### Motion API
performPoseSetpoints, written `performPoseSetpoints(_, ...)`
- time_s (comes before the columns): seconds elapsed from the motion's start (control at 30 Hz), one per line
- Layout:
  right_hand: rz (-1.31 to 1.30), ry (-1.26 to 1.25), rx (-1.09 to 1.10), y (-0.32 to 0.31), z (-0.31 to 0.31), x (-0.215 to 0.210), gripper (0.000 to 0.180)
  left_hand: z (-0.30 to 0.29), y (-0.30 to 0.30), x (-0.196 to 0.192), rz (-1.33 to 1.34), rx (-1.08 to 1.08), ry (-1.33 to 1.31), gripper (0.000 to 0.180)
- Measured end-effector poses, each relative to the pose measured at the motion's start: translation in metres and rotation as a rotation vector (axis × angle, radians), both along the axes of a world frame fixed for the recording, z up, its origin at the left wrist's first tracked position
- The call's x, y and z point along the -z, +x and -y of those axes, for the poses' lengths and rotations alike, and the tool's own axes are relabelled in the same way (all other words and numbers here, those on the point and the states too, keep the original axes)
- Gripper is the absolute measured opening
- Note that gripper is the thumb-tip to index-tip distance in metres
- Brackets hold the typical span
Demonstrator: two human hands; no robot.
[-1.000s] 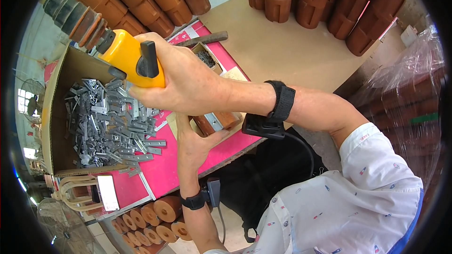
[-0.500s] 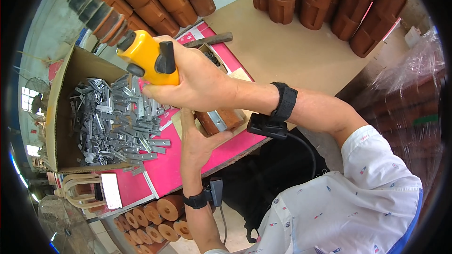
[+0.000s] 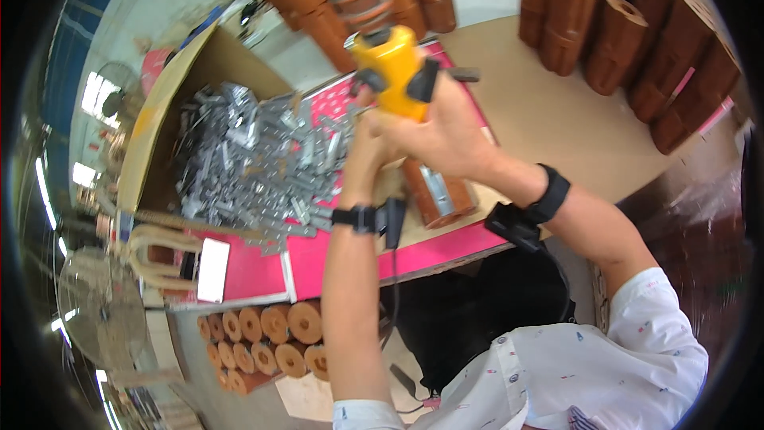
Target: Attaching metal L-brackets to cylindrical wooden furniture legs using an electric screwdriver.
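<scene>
My right hand (image 3: pixel 446 131) is wrapped round the yellow body of a power tool (image 3: pixel 395 72) with black knobs and a ribbed dark end pointing away from me. Close beside it, my left hand (image 3: pixel 371 142) is raised at the tool's left underside; blur and overlap hide its fingers. Below my right hand lies a reddish-brown block (image 3: pixel 454 205) with a metal strip (image 3: pixel 435 189) along its top. To the left, a large cardboard box (image 3: pixel 151 147) spills a heap of small metal plates (image 3: pixel 263 163) onto the pink tabletop (image 3: pixel 255 267).
Brown ribbed cylinders (image 3: pixel 569 28) stand along the far right, and more stacks (image 3: pixel 318 28) at the back. Round brown pieces with holes (image 3: pixel 274 322) are piled below the table. A white phone-like panel (image 3: pixel 213 269) stands at the table's left front, near a fan (image 3: pixel 99 302).
My left hand has left the brown block and risen to the power tool. In the picture, the tool and my right hand have shifted right; the whole view has turned too.
</scene>
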State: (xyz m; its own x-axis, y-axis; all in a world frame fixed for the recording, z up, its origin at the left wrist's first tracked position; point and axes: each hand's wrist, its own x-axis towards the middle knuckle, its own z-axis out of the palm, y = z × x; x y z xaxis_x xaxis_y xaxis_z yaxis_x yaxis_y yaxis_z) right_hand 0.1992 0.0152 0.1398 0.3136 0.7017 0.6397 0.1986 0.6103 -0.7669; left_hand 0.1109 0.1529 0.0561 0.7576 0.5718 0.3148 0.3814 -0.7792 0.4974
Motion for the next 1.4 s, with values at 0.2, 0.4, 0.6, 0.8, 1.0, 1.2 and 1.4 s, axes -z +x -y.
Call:
performPoseSetpoints(0.2,-0.036,-0.110,-0.027,0.002,0.006,-0.003,0.036,-0.010,0.025,0.013,-0.227,0.048,-0.012,0.032)
performPoseSetpoints(0.4,-0.034,-0.025,-0.074,-0.005,0.007,-0.008,0.018,-0.020,0.015,0.039,0.100,-0.009,0.076,0.032)
performPoseSetpoints(0.6,-0.024,-0.091,-0.072,-0.001,0.009,-0.008,0.026,0.005,0.006,0.012,0.325,-0.267,-0.040,0.019)
performPoseSetpoints(0.8,-0.059,-0.059,-0.118,-0.001,0.009,-0.006,0.025,0.039,-0.036,-0.015,0.390,-0.447,-0.287,0.018)
performPoseSetpoints(1.0,-0.044,-0.056,-0.091,0.000,0.006,-0.005,0.023,0.060,-0.071,-0.010,0.415,-0.457,-0.445,0.008)
performPoseSetpoints(1.2,-0.072,-0.044,-0.083,-0.001,0.004,-0.003,0.025,0.091,-0.093,-0.001,0.530,-0.328,-0.762,0.007)
performPoseSetpoints(1.4,-0.056,-0.054,-0.066,-0.002,0.003,-0.005,0.025,0.111,-0.102,0.008,0.532,-0.268,-0.833,0.010)
